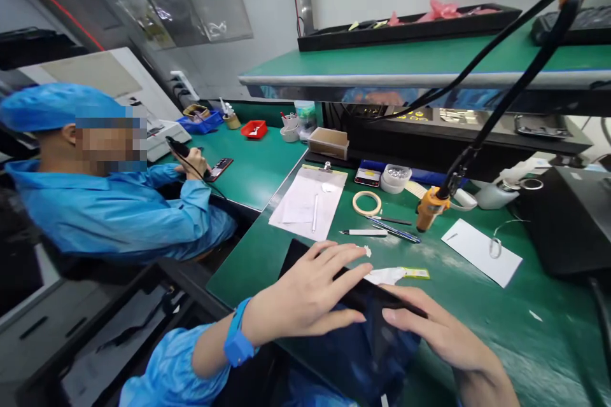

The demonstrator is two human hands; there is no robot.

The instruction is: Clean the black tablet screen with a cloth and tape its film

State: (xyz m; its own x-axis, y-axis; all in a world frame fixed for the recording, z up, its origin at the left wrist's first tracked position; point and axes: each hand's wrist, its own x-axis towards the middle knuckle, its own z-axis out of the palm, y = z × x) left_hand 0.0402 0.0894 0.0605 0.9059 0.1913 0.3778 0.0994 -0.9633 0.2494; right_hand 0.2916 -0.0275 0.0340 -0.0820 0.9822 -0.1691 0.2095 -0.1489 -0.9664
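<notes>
Black, shiny and flat: that's the panel [370, 299] I've got in front of me, right at my edge of the green counter [243, 267]. Its long axis slants from the far left down to the near right, and the dark, bluish glossy surface below it is too murky for me to say if it's part of the same piece.

My left hand [308, 292] is spread across the middle, fingers loose and reaching over to the right, so the panel is right underneath it. Can't tell how hard it's pressing, if at all. My right hand [442, 331] is pinching the right end, thumb on the near face, fingers over the far edge, so the rest runs off to the left of it. That makes the right hand the closer one to that end.

Just beyond sits a white scrap with a yellow-green strip [416, 273]. Further back are some pens [365, 233], a tape roll [367, 213], a clipboard [300, 206] and an orange tool [432, 206] on a cable. Over on my left, a co-worker [109, 210] in blue is handling a phone-like device [220, 169].
</notes>
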